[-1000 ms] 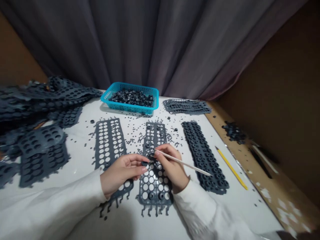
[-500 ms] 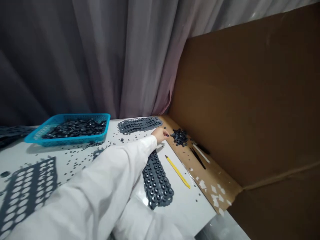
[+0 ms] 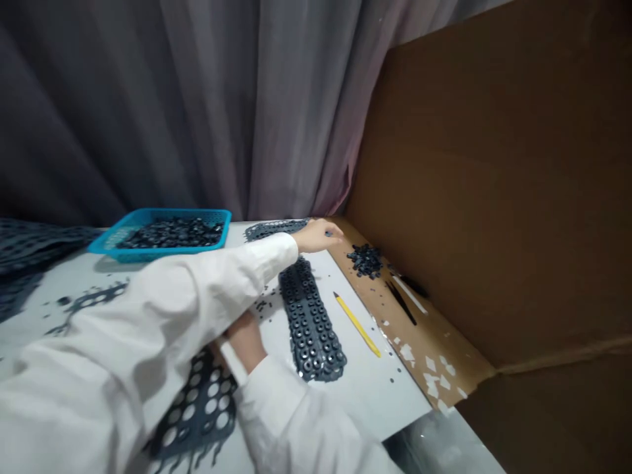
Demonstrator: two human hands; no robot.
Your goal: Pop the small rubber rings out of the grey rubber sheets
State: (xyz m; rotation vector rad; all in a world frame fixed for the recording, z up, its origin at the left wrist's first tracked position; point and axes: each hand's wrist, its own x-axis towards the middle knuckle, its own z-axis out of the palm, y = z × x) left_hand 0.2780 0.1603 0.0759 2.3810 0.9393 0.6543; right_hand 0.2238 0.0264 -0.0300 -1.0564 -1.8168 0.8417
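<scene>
My left hand (image 3: 318, 236) reaches across to the back right, above the cardboard edge. Its thumb and finger seem to pinch a small dark piece (image 3: 328, 234). Just right of it lies a pile of small black pieces (image 3: 365, 261). Under the left forearm is my right hand (image 3: 245, 339); the sleeve hides its fingers. Below that hand, a dark sheet with rows of round holes (image 3: 202, 405) lies partly covered by the left sleeve. Right of both arms rests a long dark strip set with ring-shaped studs (image 3: 313, 322).
A blue basket (image 3: 158, 253) full of black pieces stands at the back left. A yellow pencil (image 3: 358, 324), black tweezers (image 3: 401, 301) and white scraps (image 3: 432, 382) lie to the right. A tall cardboard wall (image 3: 474, 197) borders the right side, a grey curtain (image 3: 207, 118) the back.
My left hand has lifted back from the pile. My right hand now shows farther left, and a holed sheet lies beneath it, nearer than where one lay before. The view has shifted slightly.
</scene>
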